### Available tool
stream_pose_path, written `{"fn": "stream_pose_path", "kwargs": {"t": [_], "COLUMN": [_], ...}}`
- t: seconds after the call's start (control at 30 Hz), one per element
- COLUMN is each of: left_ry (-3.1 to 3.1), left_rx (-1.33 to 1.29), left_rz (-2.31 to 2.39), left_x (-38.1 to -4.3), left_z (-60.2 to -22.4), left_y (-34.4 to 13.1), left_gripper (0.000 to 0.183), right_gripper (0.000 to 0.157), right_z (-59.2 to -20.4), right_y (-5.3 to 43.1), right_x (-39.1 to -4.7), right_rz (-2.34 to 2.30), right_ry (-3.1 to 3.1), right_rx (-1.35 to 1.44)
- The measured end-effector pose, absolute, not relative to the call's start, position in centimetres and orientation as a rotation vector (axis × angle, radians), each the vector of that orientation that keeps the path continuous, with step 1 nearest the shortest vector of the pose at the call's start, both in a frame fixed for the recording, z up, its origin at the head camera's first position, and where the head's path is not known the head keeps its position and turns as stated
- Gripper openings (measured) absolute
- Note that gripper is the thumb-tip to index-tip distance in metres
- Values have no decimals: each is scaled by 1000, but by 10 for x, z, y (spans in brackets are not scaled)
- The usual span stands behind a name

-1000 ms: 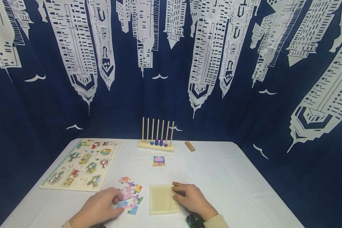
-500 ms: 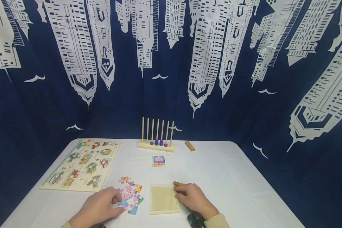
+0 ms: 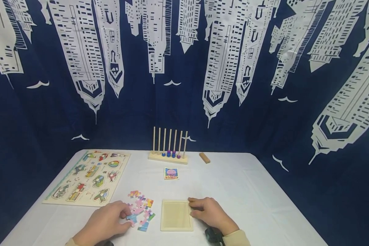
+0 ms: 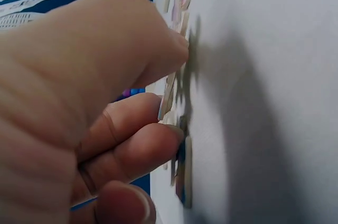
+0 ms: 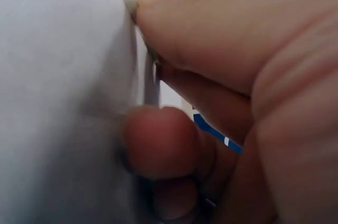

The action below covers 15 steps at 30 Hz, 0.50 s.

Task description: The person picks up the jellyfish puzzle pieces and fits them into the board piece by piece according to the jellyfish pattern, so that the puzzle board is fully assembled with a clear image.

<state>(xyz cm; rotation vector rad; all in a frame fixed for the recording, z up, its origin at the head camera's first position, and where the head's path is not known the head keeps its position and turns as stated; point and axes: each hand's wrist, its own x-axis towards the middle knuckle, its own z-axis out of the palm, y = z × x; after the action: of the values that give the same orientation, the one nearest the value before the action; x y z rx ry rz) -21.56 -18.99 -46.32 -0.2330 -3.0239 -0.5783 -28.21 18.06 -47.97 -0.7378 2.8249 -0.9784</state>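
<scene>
Jigsaw pieces, pink, blue, yellow and green, lie in a loose cluster on the white table. At the cluster's near left side, my left hand holds a blue puzzle piece between thumb and fingers. Up close in the left wrist view, the fingertips meet the edges of thin wooden pieces. To the right of the cluster lies a square wooden puzzle tray with a raised rim and nothing in it. The thumb and index finger of my right hand touch its right side; its other fingers are hidden in the head view.
A knob puzzle board with vehicle pictures covers the table's left side. A small picture card lies beyond the tray. Farther back stand a bead rack with upright pegs and a small wooden block.
The tray has shifted slightly left. My right hand has slid a little to the right along its side, and my left hand has drawn slightly left.
</scene>
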Motion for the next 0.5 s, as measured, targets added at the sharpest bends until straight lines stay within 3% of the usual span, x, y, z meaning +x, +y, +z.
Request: {"fn": "stream_pose_path", "kwargs": {"t": [0.5], "left_ry": [-2994], "left_rx": [-184], "left_rz": [-583], "left_x": [-218], "left_z": [-460], "left_y": [-191], "left_gripper": [32], "right_gripper": [30], "right_z": [-476], "right_y": [176], "right_x": [-278], "right_rz": [-862], "right_ry": [2893], "right_rx": [-785]}}
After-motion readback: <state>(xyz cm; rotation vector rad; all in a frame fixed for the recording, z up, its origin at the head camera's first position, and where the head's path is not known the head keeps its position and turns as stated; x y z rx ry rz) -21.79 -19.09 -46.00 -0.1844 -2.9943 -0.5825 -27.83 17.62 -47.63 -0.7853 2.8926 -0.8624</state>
